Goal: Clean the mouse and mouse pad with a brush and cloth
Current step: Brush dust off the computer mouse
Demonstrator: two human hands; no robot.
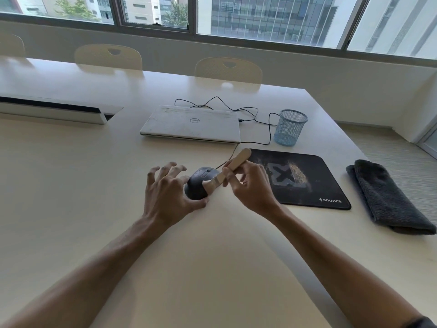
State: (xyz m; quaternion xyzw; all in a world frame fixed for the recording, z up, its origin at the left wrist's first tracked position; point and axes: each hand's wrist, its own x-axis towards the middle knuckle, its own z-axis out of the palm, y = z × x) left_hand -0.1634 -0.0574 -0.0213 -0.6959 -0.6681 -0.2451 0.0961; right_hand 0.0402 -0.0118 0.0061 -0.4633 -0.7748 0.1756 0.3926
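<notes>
Wooden-handled brush [227, 170] is held in the right hand [248, 185], fingers curled round the handle in a pinch. Its long axis runs from the handle end, raised up and away to the right, down and leftward to the pale bristles, which touch the right flank of the mouse [199, 183].

Mouse: dark, corded, resting on the tabletop [82, 185] just left of the mouse pad [302, 181], not on it. Its cord runs back toward the closed white laptop [191, 124] behind it.

Left hand [165, 192]: thumb pressed against the near side of the mouse; fingers spread and lifted above its left side, holding nothing. It appears to steady the mouse rather than grip it.

Mouse pad: black, flat, immediately right of the mouse, with a streak of light grit across its centre. Not yet brushed, by the look of it.

Cloth [387, 200]: dark grey, folded, lying well to the right of the mouse, beyond the pad and untouched. A blue mesh cup [289, 127] stands behind the pad.

Assessment: brushing of the mouse is in hand; pad and cloth work remain. The governing relation is that the bristles lie left of and below the gripping fingers, so strokes run along the handle's axis across the mouse. The right hand is nearer both pad and cloth.
</notes>
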